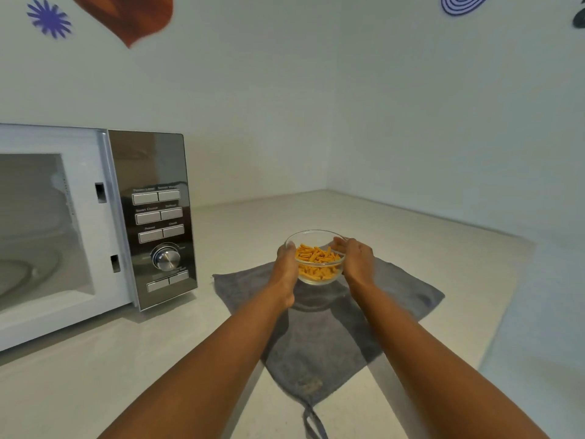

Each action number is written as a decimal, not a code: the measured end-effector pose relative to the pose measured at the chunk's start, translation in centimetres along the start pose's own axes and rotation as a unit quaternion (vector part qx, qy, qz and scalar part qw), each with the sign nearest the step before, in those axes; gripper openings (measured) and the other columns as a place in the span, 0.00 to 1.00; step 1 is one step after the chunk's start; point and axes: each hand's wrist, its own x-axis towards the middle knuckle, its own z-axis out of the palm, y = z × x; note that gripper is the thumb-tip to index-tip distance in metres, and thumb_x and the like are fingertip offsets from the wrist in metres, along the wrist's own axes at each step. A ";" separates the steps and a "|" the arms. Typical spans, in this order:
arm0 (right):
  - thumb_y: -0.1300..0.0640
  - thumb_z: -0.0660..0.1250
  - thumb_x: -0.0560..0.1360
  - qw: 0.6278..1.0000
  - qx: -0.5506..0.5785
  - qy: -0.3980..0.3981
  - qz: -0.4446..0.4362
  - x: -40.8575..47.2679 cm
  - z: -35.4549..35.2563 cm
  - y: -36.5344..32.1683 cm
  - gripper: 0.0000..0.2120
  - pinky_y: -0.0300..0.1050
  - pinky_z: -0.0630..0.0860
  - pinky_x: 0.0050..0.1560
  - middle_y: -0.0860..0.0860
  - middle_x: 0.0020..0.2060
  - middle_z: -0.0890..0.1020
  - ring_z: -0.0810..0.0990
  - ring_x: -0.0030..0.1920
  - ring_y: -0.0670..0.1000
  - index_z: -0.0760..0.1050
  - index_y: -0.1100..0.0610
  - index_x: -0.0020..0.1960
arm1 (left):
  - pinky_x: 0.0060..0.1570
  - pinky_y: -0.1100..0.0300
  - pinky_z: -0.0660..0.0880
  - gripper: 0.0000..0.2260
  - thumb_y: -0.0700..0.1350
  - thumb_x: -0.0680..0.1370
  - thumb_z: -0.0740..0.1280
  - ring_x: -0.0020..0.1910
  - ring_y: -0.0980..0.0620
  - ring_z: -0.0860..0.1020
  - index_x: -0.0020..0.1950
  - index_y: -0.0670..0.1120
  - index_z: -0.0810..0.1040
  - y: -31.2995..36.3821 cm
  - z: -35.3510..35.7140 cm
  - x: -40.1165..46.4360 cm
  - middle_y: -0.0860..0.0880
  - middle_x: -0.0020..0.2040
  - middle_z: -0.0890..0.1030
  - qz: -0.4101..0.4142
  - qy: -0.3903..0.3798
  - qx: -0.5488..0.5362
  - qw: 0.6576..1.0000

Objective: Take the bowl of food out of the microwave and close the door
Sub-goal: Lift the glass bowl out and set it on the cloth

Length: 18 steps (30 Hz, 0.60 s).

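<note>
A clear glass bowl (317, 270) of orange pasta pieces is over the grey towel (319, 337), right of the microwave. My left hand (286, 264) grips its left side and my right hand (356, 261) grips its right side. Whether the bowl rests on the towel or hangs just above it I cannot tell; a shadow lies under it. The white microwave (63, 223) stands at the left with its cavity exposed and a glass turntable inside; its door is out of view. Its mirrored control panel (155, 217) faces me.
The pale countertop (126, 359) runs into a wall corner behind the bowl, and its right edge drops off at the far right. The towel has a hanging loop (311, 419) near the front. Coloured stickers sit high on the walls.
</note>
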 end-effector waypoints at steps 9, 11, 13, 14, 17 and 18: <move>0.58 0.50 0.79 0.998 0.026 0.017 0.049 0.9 -0.1 2.7 0.19 0.48 0.77 0.51 0.58 0.53 0.83 0.81 0.50 0.57 0.78 0.62 0.54 | 0.38 0.57 0.77 0.21 0.53 0.82 0.46 0.53 0.43 0.80 0.69 0.45 0.67 -2.5 0.3 1.2 0.38 0.61 0.78 -0.034 -0.021 0.006 0.999; 0.58 0.50 0.79 0.999 0.025 0.010 0.048 0.8 -0.2 3.0 0.19 0.48 0.77 0.50 0.58 0.53 0.82 0.81 0.49 0.56 0.78 0.63 0.54 | 0.39 0.57 0.78 0.21 0.53 0.82 0.47 0.50 0.44 0.80 0.68 0.45 0.68 -2.7 0.3 1.1 0.39 0.61 0.78 -0.037 -0.023 0.013 0.999; 0.58 0.50 0.79 0.999 0.009 0.008 0.037 0.8 -0.3 3.3 0.19 0.50 0.76 0.54 0.59 0.54 0.82 0.81 0.51 0.57 0.77 0.63 0.55 | 0.47 0.53 0.79 0.21 0.54 0.82 0.47 0.54 0.42 0.80 0.68 0.45 0.68 -3.1 0.2 1.2 0.39 0.61 0.78 -0.037 -0.022 0.021 0.999; 0.58 0.49 0.79 0.999 0.010 0.006 0.039 0.8 -0.4 3.3 0.19 0.49 0.75 0.53 0.58 0.53 0.82 0.80 0.50 0.57 0.77 0.64 0.55 | 0.50 0.52 0.78 0.21 0.54 0.82 0.47 0.56 0.42 0.79 0.68 0.46 0.68 -3.1 0.2 1.1 0.38 0.62 0.78 -0.038 -0.023 0.023 0.999; 0.59 0.50 0.79 0.999 0.004 0.003 0.041 1.0 -0.4 3.7 0.18 0.50 0.76 0.54 0.58 0.53 0.82 0.80 0.51 0.56 0.77 0.64 0.55 | 0.53 0.51 0.78 0.21 0.53 0.82 0.47 0.57 0.42 0.79 0.69 0.46 0.67 -3.1 0.1 0.9 0.38 0.62 0.78 -0.043 -0.020 0.031 0.998; 0.59 0.50 0.79 0.999 -0.001 0.002 0.041 1.0 -0.4 3.8 0.19 0.52 0.76 0.55 0.59 0.53 0.82 0.80 0.51 0.57 0.77 0.63 0.55 | 0.54 0.50 0.77 0.21 0.53 0.82 0.47 0.57 0.42 0.79 0.70 0.46 0.66 -3.1 0.0 0.8 0.38 0.62 0.78 -0.046 -0.022 0.031 0.998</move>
